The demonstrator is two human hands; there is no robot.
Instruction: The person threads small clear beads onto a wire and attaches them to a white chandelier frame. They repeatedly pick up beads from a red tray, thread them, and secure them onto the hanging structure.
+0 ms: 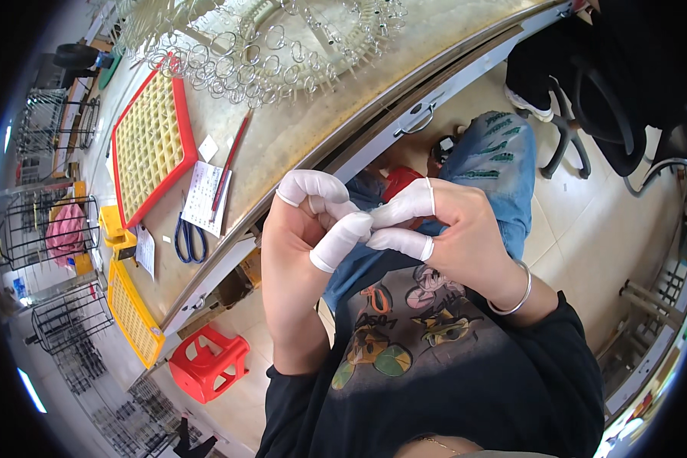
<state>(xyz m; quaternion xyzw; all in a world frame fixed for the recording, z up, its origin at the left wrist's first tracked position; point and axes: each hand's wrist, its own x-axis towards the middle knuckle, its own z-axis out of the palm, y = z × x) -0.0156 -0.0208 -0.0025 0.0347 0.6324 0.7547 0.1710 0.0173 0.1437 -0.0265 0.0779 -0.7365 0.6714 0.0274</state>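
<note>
My left hand (301, 237) and my right hand (454, 229) meet in front of my chest, over my lap. White finger cots cover the thumbs and several fingers of both. The fingertips pinch together at one spot, and whatever lies between them is too small or hidden to name. Beyond them on the table, many silver rings (271, 65) hang around a round pale rack. To the left of my hands a pair of dark blue-handled scissors (191, 240) lies near the table edge, beside a written paper slip (203, 200) with a thin red pencil-like stick (232, 160) across it.
A red-rimmed tray (183, 126) with a yellow gridded inside rests on the table (244, 183). Further left are a yellow holder (116, 229) and a yellow tray (137, 317). A red stool (210, 366) stands on the floor. A drawer handle (418, 122) juts from the table front.
</note>
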